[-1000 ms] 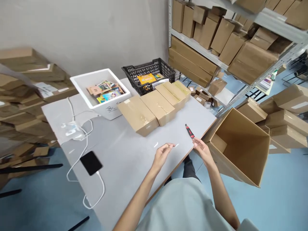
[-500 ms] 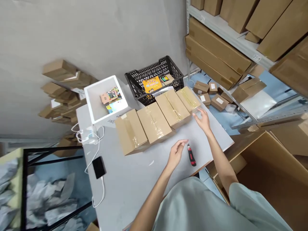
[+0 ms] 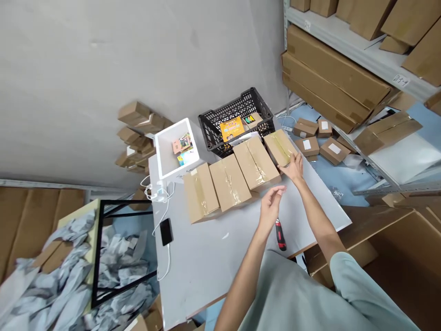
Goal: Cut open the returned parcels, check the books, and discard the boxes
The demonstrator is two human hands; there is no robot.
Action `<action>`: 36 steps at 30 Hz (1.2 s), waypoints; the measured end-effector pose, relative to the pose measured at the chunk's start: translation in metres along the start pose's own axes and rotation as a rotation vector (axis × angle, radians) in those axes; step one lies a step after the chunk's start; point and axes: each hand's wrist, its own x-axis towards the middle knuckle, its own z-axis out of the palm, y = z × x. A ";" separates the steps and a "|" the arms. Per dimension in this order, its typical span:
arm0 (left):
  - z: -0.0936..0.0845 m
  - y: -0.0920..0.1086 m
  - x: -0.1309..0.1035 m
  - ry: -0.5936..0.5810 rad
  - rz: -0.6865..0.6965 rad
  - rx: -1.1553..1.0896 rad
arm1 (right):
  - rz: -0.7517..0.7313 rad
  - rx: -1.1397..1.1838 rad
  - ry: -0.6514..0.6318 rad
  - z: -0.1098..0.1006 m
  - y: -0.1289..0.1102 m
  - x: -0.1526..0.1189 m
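Four taped brown boxes stand in a slanting row on the grey table. My right hand [image 3: 293,168] grips the near end of the rightmost cardboard box [image 3: 279,146], thumb at its left corner and fingers over the right side. My left hand [image 3: 270,204] is raised over the table with thumb and forefinger pressed together; whatever may be between them is too small to make out. Just below it lies a red and black utility knife [image 3: 280,236]. The other taped boxes, a wide one [image 3: 257,164], a middle one [image 3: 230,183] and a left one [image 3: 200,194], sit side by side.
Behind the boxes are a black plastic crate [image 3: 202,120] and a white foam bin [image 3: 159,154], both holding colourful packs. A phone [image 3: 166,232] with a cable lies at the table's left. A large open carton [image 3: 389,225] stands at the right, below shelves [image 3: 361,55] of boxes.
My right hand has closed in on the rightmost box and now touches it. My left hand stays pinched near the knife. The whole view has shifted leftward.
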 end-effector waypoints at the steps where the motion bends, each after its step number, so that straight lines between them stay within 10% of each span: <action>1: 0.002 0.003 0.000 -0.010 0.013 -0.004 | 0.002 0.018 0.016 0.000 -0.003 0.001; 9: -0.050 -0.006 -0.063 -0.018 -0.008 0.025 | 0.097 0.134 0.325 -0.030 0.022 -0.062; 15: -0.135 -0.063 -0.143 0.067 -0.191 0.011 | 0.080 -0.063 0.484 -0.079 0.072 -0.258; 20: -0.201 -0.103 -0.186 0.122 -0.208 -0.021 | 0.022 -0.156 0.319 -0.098 0.041 -0.405; 26: -0.289 -0.142 -0.210 0.258 -0.169 0.028 | -0.271 -0.078 -0.078 -0.048 -0.035 -0.471; 32: -0.384 -0.189 -0.269 0.325 -0.193 0.106 | -0.597 -0.067 -0.589 0.043 -0.096 -0.472; 36: -0.409 -0.217 -0.312 0.407 -0.267 0.105 | -0.673 -0.115 -0.743 0.086 -0.114 -0.460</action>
